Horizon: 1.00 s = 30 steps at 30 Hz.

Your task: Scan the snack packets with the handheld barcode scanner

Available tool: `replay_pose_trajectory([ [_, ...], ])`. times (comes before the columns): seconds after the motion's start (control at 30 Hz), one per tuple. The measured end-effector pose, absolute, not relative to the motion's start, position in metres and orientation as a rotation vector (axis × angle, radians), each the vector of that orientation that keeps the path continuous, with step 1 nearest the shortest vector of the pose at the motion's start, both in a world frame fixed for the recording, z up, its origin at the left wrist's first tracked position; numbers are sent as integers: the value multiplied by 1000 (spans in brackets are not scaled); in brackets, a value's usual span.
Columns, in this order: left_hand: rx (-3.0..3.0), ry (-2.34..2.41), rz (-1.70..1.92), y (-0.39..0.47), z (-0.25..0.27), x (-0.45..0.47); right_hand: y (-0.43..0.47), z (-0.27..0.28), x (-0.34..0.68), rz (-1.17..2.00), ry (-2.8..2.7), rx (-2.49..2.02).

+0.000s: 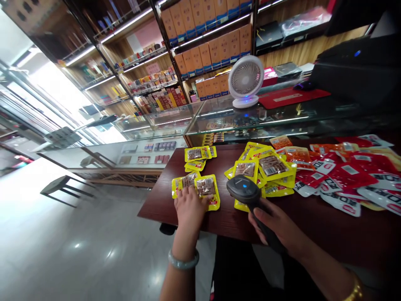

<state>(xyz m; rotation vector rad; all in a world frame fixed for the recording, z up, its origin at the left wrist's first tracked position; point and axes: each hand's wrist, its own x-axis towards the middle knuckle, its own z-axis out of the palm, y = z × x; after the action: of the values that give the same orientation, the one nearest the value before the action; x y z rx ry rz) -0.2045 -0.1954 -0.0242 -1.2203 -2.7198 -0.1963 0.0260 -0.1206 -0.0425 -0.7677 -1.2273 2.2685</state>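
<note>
My right hand (275, 223) is wrapped round the handle of a black barcode scanner (244, 189), which has a small blue light on its head. The scanner's head is over the front of a pile of yellow snack packets (272, 165). My left hand (191, 209) lies palm down on two more packets at the table's left side, fingers apart. Its fingertips touch the left yellow packet (178, 184), and the thumb reaches onto the right yellow packet (206, 186). Just behind them sits a small stack of yellow packets (197, 154).
Red and white packets (347, 171) and orange packets (297, 155) are heaped on the dark red table (163, 200) at right. A white fan (246, 79) stands on the glass counter (216, 108) behind. A stool (56, 184) is at left.
</note>
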Motion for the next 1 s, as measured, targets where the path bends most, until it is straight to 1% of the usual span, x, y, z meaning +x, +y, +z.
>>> replay_pose_trajectory([
  [0.1,-1291,-2757,-113,-195,-26,-205,-121,-44,26,2281,-1265,-717],
  [0.2,-1389,-2776,-204,-192,-27,-203,-121,-47,28,2276,-1296,-697],
  [0.27,-1403,-2840,-448,-191,-27,-201,-121,-48,29,2267,-1299,-694],
  [0.4,-1329,-2878,-1098,-188,-28,-197,-120,-44,33,2266,-1302,-675],
  [0.47,-1314,-2844,-1246,-187,-29,-194,-120,-41,34,2268,-1295,-665],
  [0.77,-1411,-2755,-1415,-165,-25,-181,-115,-37,41,2274,-1213,-635],
  [1.0,-1604,-2643,-1678,-101,-19,-149,-100,-31,50,2114,-1125,-678],
])
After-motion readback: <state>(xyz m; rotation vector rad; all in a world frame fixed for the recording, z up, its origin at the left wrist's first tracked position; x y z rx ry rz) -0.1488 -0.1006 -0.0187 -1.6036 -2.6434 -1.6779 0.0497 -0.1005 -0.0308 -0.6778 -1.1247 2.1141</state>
